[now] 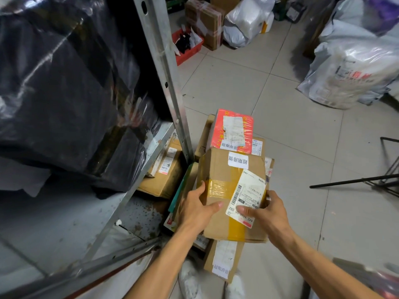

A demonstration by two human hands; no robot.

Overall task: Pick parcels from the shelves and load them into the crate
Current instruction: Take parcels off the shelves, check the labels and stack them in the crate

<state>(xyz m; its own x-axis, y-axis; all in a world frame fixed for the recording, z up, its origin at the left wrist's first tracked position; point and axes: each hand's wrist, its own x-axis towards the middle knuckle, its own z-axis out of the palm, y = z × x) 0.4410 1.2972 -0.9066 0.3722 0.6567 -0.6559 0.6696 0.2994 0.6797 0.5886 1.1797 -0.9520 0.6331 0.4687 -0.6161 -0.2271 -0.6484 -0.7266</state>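
I hold a brown cardboard parcel (224, 178) with yellow tape and a white shipping label between both hands. My left hand (197, 209) grips its left edge, thumb on top. My right hand (266, 212) grips its right edge, thumb on the label. The parcel is above a pile of parcels on the floor beside the shelf post. A red-wrapped parcel (234, 131) lies on top of the pile just beyond it. Another brown box (223, 262) lies below, near my shoes. The crate under the pile is hidden, so I cannot tell its shape.
A metal shelf post (166, 78) stands to the left, with a large black plastic bag (64, 93) on the shelf and a brown box (164, 173) on the lower shelf. A red basket (187, 50), boxes and white sacks (349, 74) sit further off. Black metal rods (354, 181) lie right.
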